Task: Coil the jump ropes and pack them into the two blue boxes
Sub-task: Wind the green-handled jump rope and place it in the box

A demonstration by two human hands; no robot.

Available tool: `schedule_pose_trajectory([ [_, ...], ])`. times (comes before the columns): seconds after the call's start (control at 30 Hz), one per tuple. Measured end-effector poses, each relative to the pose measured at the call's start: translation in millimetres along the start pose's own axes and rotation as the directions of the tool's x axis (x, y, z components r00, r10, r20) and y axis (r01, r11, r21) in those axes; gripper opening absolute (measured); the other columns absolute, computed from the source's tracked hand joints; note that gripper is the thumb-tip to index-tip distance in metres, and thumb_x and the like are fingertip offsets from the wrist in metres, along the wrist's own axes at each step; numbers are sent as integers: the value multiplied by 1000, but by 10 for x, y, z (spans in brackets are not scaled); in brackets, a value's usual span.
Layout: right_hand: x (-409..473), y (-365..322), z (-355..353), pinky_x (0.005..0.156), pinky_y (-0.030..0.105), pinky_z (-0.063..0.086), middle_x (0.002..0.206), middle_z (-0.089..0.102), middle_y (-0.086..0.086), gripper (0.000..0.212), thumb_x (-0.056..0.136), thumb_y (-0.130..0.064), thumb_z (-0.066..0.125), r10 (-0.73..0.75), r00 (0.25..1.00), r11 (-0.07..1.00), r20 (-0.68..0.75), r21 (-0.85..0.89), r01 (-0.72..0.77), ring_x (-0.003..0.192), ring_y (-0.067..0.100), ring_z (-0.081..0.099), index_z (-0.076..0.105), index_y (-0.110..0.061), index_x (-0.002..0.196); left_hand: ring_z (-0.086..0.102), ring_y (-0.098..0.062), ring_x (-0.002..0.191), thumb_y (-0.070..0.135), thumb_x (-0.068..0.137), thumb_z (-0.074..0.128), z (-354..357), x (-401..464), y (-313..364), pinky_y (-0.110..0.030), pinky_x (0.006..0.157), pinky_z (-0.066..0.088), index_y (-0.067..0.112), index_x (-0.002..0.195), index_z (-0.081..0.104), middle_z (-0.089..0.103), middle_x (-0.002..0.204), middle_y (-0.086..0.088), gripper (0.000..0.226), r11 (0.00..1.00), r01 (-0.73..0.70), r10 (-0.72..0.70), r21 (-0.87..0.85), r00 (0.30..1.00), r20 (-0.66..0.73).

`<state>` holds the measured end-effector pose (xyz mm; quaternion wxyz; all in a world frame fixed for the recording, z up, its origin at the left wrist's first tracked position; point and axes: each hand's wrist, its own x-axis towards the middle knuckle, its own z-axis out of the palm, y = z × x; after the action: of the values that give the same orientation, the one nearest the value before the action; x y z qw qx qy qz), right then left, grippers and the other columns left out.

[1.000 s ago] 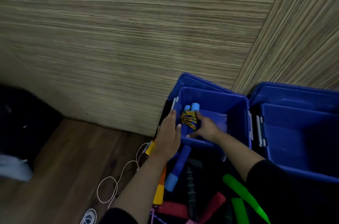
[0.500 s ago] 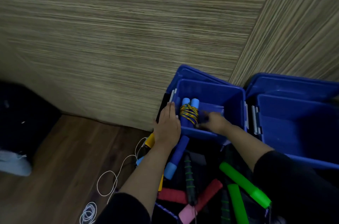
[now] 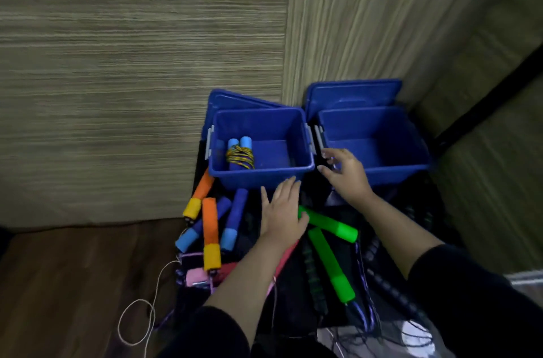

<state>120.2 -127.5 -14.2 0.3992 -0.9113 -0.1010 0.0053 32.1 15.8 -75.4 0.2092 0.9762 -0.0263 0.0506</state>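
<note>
Two blue boxes stand open side by side against the wood-grain wall, their lids propped behind them. The left box (image 3: 261, 172) holds one coiled jump rope (image 3: 239, 153), blue-handled with yellow cord wound around the handles, lying at the box's left end. The right box (image 3: 396, 171) shows only its bare floor. My left hand (image 3: 283, 218) lies palm down just in front of the left box's near wall, fingers straight and spread, its grip apart and holding nothing; its outer edge touches the end of one green handle (image 3: 330, 224). My right hand (image 3: 345, 174) hovers at the gap between the two boxes, near the right box's near-left corner, fingers loosely spread, grip apart and holding nothing; whether the fingertips touch the box I cannot tell. On the floor in front of the boxes, loose ropes lie on a dark cloth (image 3: 293, 293): an orange-and-yellow handle (image 3: 210, 234) lying lengthwise, a second orange-and-yellow handle (image 3: 199, 196) slanting under the left box's near-left corner, two blue handles (image 3: 233, 218) beside them, a second green handle (image 3: 330, 268) angled toward me, and pink handles (image 3: 197, 275) at the cloth's left edge. A white cord (image 3: 138, 319) loops over the wooden floor (image 3: 58, 284) to the left.
</note>
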Motion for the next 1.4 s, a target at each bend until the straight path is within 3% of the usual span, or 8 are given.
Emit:
schedule_pose_trajectory([
  [0.3, -742, 736, 55, 96, 21, 37, 119, 56, 16, 46, 82, -16, 69, 212, 921, 964, 327, -227, -141, 113, 28, 55, 58, -7, 125, 27, -14, 138, 20, 84, 60, 343, -392, 392, -60, 113, -1, 25, 137, 47, 41, 141, 4, 54, 983, -181, 157, -1, 854, 496],
  [0.47, -808, 918, 134, 102, 44, 34, 130, 47, 4, 49, 84, -29, 62, 292, 858, 876, 423, -479, -62, 126, 24, 44, 50, -20, 130, 19, -18, 143, 20, 87, 56, 469, -416, 498, -63, 110, -8, 28, 133, 53, 35, 148, -1, 47, 960, -263, 167, 95, 811, 560],
  [0.73, -822, 1120, 114, 98, 38, 29, 126, 56, 1, 37, 88, -26, 52, 240, 877, 840, 416, -541, 27, 123, 20, 47, 51, -24, 125, 31, -20, 137, 17, 82, 62, 437, -377, 541, -64, 107, -18, 36, 122, 57, 50, 132, 4, 45, 844, -485, 287, 230, 771, 569],
  [0.87, -807, 1141, 26, 95, 35, 32, 119, 65, -2, 32, 83, -30, 59, 232, 896, 888, 379, -459, -36, 116, 22, 55, 57, -27, 116, 61, -19, 108, 16, 42, 82, 305, -340, 492, -74, 98, 24, 39, 93, 68, 63, 98, 10, 58, 866, -430, 268, 256, 830, 489],
  [0.97, -786, 1098, -5, 95, 34, 43, 113, 69, 1, 37, 81, -31, 67, 219, 915, 956, 340, -264, -131, 109, 22, 60, 62, -27, 117, 64, -19, 101, 22, 36, 88, 197, -287, 391, -72, 89, 35, 41, 91, 68, 65, 97, 11, 61, 904, -324, 192, 277, 890, 414],
  [1.2, -825, 859, 138, 93, 28, 48, 107, 69, 3, 38, 81, -17, 72, 235, 869, 953, 436, 74, -294, 101, 17, 63, 64, -14, 118, 58, -17, 108, 22, 58, 83, 110, -335, 103, -68, 101, 28, 35, 104, 64, 62, 105, 12, 51, 953, -123, 21, 276, 938, 346],
  [1.27, -898, 913, 214, 97, 38, 48, 105, 70, 1, 33, 80, -19, 72, 242, 851, 938, 467, 112, -328, 101, 17, 64, 65, -18, 112, 44, -17, 122, 22, 81, 67, 102, -362, 107, -57, 114, 16, 27, 121, 53, 55, 122, 10, 43, 969, -77, -5, 235, 943, 332],
  [1.4, -983, 948, 334, 94, 44, 50, 102, 70, 0, 23, 82, -22, 69, 277, 847, 908, 454, 166, -386, 97, 17, 65, 63, -36, 100, 49, -27, 113, 14, 77, 68, 170, -406, 61, -49, 109, 30, 13, 117, 55, 59, 116, -3, 42, 991, -16, -24, 133, 956, 292],
])
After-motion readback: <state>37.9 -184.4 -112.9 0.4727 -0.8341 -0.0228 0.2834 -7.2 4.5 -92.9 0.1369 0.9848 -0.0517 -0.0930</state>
